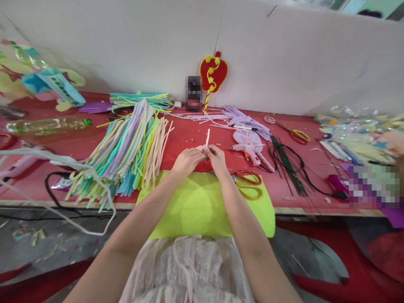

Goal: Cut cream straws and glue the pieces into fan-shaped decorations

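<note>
My left hand point(188, 161) and my right hand point(216, 158) meet over a red sheet point(172, 153) on the table. Between their closed fingertips is a short, pale cream pipe cleaner point(208, 137), with one end standing up. Its lower part is hidden by my fingers. Beside my right wrist lie scissors with red and yellow handles point(250, 192). A pink glue gun point(251, 152) is to the right of my hands. Under my forearms a yellow-green sheet point(198, 202) hangs over the table edge.
A large bundle of coloured pipe cleaners point(121, 143) lies at left, with purple ones point(243, 118) behind. A red fan-shaped ornament point(213, 73) stands against the wall. Wire stems point(288, 168), black cable and more scissors point(299, 136) lie at right. A white cable point(109, 202) loops at left.
</note>
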`<state>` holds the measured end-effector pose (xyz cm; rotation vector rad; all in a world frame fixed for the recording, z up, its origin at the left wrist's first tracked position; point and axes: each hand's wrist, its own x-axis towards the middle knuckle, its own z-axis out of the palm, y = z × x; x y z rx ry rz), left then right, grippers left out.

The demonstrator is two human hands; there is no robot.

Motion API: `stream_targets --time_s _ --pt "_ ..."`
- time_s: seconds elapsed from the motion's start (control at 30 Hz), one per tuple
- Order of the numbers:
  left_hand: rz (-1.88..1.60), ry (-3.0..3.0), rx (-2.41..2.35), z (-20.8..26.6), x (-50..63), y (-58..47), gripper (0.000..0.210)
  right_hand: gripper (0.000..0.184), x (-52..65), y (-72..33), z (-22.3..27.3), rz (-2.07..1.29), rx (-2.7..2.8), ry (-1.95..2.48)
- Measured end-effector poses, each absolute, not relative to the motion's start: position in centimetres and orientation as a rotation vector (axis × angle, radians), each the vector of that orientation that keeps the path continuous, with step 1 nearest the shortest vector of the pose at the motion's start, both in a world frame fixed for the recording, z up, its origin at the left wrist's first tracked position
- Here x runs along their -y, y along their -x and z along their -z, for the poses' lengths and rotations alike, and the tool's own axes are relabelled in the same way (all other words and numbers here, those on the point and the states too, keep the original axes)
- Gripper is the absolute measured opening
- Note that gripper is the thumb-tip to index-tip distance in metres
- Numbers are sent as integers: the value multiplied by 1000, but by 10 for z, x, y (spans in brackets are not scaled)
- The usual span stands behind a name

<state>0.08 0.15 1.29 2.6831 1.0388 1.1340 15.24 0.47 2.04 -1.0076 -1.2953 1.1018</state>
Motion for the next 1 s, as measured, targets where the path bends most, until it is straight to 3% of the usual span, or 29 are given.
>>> stream_targets --time_s 0.4,1.0 --pt "-987 -2727 -1053 -17 -2 4 21 35 -2 -152 -21 -1090 1356 1053" --pt "-1034 -2608 -1213 -11 -6 4 19 33 -5 -152 -18 -1054 1342 1041"
